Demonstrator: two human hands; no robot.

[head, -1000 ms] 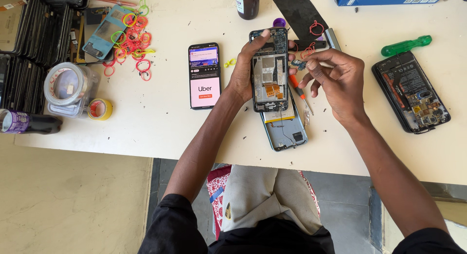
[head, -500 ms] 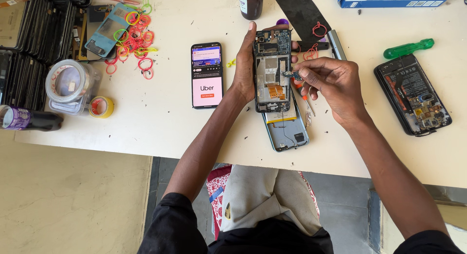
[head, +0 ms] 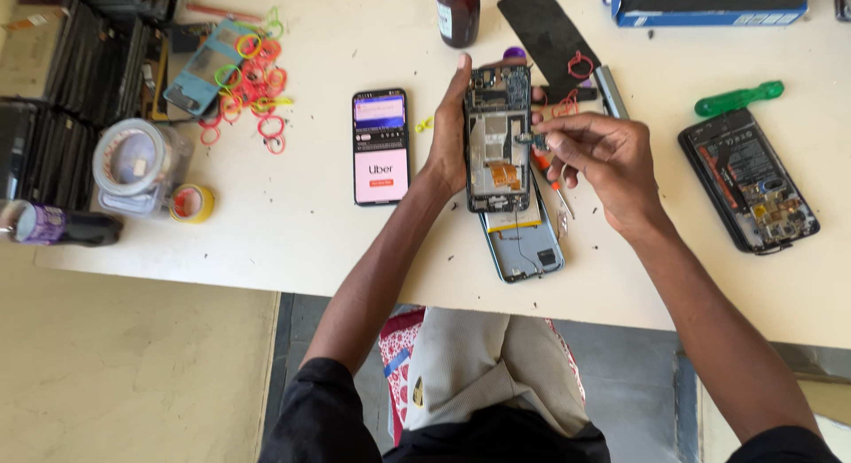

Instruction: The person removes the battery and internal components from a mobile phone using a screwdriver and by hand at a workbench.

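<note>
I hold the opened black smartphone with its bare inner boards (head: pixel 498 139) in my left hand (head: pixel 449 130). The palm lies along its left edge and the fingers wrap behind it, so this hand is clasped on the phone. Its long axis runs away from me, with the camera end far and the lower end near my body. It is raised a little above the white worktable (head: pixel 292 223), over a pale blue phone back cover (head: pixel 523 246) which lies flat below it.

My right hand (head: pixel 603 157) comes in from the right side. Its fingers are pinched together on a small dark part or tool tip at the right edge of the phone, near the upper middle; I cannot tell exactly what this piece is. A thin orange-handled screwdriver (head: pixel 548 175) shows under this hand, and I cannot tell if the hand holds it. So both hands meet at the phone, the left as support and the right as the working one.

Around: a lit smartphone with pink and white screen (head: pixel 380 146) lies just left of my left wrist. A second opened dark phone (head: pixel 749 181) lies well to the right with a green-handled screwdriver (head: pixel 738 98) above it. Coloured rubber bands (head: pixel 253 82) and tape rolls (head: pixel 133 161) are far left, a brown bottle (head: pixel 456 11) behind. Nothing stands between my hands.
</note>
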